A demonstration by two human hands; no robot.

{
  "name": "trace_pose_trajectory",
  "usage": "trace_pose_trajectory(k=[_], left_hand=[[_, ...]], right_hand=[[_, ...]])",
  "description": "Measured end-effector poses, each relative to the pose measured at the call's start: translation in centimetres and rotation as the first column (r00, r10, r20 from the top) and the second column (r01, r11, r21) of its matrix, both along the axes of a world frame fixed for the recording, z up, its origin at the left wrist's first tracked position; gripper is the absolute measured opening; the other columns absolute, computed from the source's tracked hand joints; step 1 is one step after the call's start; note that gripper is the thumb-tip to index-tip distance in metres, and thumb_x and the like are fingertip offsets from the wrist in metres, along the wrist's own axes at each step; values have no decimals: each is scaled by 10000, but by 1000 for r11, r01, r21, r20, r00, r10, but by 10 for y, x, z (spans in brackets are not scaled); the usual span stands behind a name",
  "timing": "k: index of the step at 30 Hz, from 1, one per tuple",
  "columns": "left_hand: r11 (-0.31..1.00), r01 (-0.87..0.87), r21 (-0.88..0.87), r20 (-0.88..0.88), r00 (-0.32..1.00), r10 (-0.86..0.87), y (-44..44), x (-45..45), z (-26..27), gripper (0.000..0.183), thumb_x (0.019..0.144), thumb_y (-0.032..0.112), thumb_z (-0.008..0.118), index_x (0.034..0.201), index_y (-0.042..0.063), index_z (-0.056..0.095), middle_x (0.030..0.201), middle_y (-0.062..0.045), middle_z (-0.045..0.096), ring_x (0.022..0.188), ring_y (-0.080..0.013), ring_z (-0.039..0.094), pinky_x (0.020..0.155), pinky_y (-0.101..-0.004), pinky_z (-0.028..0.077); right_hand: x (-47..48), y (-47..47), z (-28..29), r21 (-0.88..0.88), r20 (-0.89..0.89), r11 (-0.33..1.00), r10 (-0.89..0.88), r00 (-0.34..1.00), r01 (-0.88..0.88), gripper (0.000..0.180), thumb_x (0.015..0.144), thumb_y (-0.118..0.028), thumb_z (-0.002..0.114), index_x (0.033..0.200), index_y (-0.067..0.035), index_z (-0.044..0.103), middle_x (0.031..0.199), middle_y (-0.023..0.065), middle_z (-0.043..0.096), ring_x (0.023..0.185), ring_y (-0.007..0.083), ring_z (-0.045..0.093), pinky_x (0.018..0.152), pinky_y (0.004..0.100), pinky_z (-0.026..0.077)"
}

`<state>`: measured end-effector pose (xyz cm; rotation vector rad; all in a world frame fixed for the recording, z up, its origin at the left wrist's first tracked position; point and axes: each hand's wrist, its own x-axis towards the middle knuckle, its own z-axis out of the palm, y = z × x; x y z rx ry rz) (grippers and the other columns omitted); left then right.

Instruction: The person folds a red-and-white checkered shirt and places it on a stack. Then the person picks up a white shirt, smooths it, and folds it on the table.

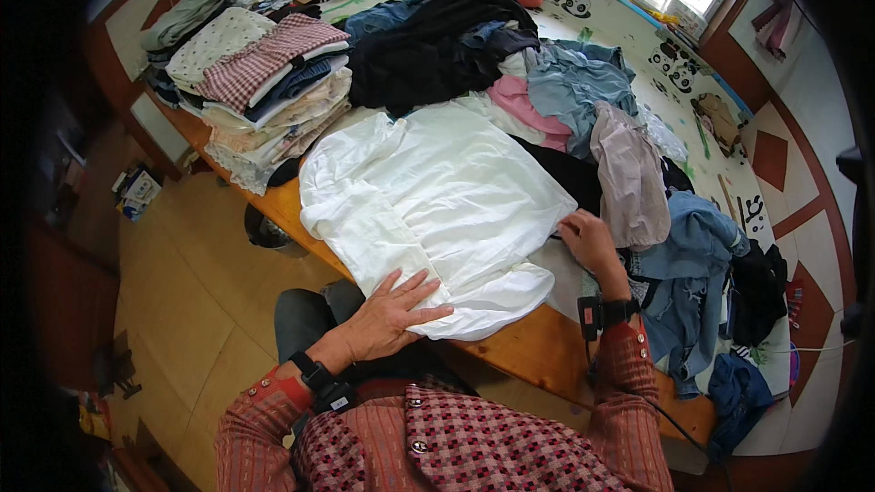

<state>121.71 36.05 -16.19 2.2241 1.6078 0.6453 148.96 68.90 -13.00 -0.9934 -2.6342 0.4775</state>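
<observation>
A white long-sleeved shirt (pixel 472 184) lies spread over the front of the wooden table, with one sleeve (pixel 383 236) folded across its body. My left hand (pixel 396 313) rests palm down on the near edge of that sleeve, fingers apart. At the right side of the shirt, my right hand (pixel 589 240) pinches the garment's edge between thumb and curled fingers; the fingertips are partly hidden. The other sleeve (pixel 506 301) lies bunched near the table's front edge. Both wrists wear black straps with small devices.
Folded clothes (pixel 273 75) form a tall stack at the left. Behind the shirt lies a heap of black garments (pixel 437 48). Blue denim (pixel 694 280) and a beige garment (pixel 630 178) lie at the right. A dark bin (pixel 273 229) stands below the wooden table edge (pixel 519 348).
</observation>
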Motion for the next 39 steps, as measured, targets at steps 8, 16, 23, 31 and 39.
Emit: trace_pose_trajectory(k=[8,16,23,31,39], left_hand=[[1000,-7,-2,-33,999,7,0,0,2,834,826,191,785,1565,216,400,1594,-163,397,1511,-365,312,1211,-591,218],[998,-64,21,112,992,61,-1,-1,-1,1039,752,263,857,1582,30,276,1581,-181,408,1495,-336,358,1221,-552,237],[999,-34,14,6,999,34,1,0,-6,1014,745,232,850,1575,32,304,1581,-170,410,1503,-333,344,1220,-546,230],[991,-64,120,-234,968,91,-4,11,-12,883,809,187,772,1582,147,347,1618,-109,372,1506,-299,339,1206,-566,243],[973,-85,214,-352,923,158,-3,13,-25,805,834,131,689,1572,121,367,1615,-112,383,1506,-294,342,1216,-540,242]], right_hand=[[6,-68,6,-356,162,933,111,980,-47,272,870,-251,756,882,10,681,926,154,697,812,281,646,764,347,518],[82,-106,33,-793,-366,531,-24,930,-298,187,872,-158,770,829,-7,668,942,67,667,800,114,581,713,250,479],[84,-108,-21,-560,-116,804,-316,942,201,203,903,-163,738,867,25,673,748,15,648,697,89,578,632,261,484],[72,-102,-13,-579,-189,797,-339,922,174,288,928,-85,677,1197,10,636,1029,102,685,844,155,643,740,300,535],[53,-108,10,-26,-112,994,107,988,-110,487,876,-10,678,1356,-69,619,1460,162,565,1294,378,562,1080,429,453]])
